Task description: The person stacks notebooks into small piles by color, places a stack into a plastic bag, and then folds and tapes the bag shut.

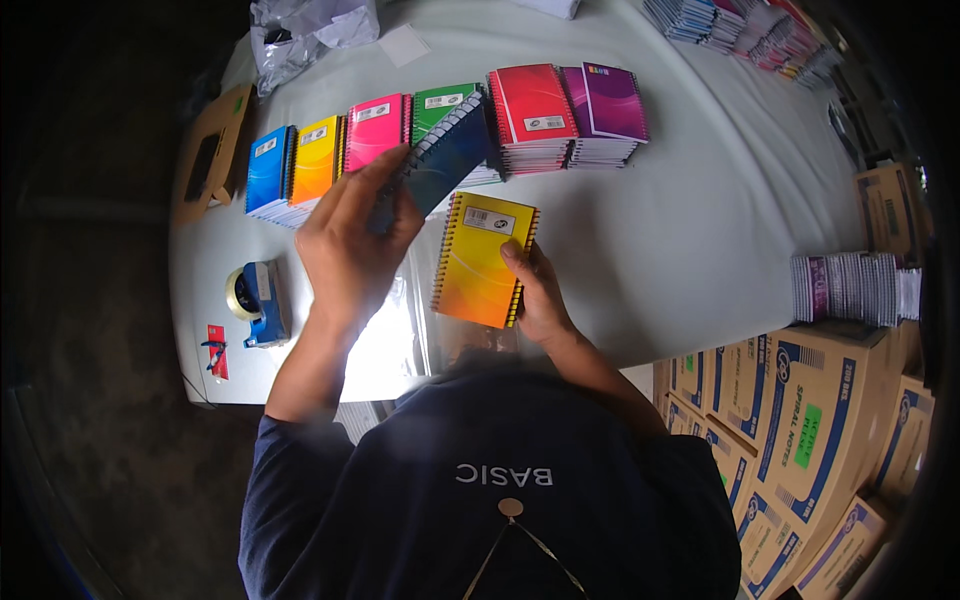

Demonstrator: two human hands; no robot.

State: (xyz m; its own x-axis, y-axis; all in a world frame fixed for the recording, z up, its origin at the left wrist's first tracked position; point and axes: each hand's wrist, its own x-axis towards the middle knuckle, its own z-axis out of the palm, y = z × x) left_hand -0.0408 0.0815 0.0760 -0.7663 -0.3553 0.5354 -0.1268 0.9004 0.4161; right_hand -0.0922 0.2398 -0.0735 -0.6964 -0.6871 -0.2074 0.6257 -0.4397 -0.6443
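My left hand (pixel 350 225) grips a dark blue spiral notebook (pixel 452 155), raised and tilted over the front of the row of stacks. In my right hand (pixel 540 290) is a yellow-orange spiral notebook (pixel 482 265), its labelled cover facing up and my thumb lying on it. Beyond my hands runs a row of notebook stacks: blue (pixel 267 170), yellow (pixel 315 160), pink (pixel 374 130), green (pixel 440 105), red (pixel 535 100) and purple (pixel 615 100). The raised notebook partly hides the green stack. Clear plastic (pixel 470 340) lies on the table below the yellow notebook.
A blue tape dispenser (pixel 265 305) and a small red card with a blue tool (pixel 217 352) lie at left. Behind them is a cardboard piece with a dark phone-like object (pixel 205 160). Cartons (pixel 800 420) stand at right, under more notebooks (pixel 845 288). Crumpled plastic (pixel 310 40) sits at the far left.
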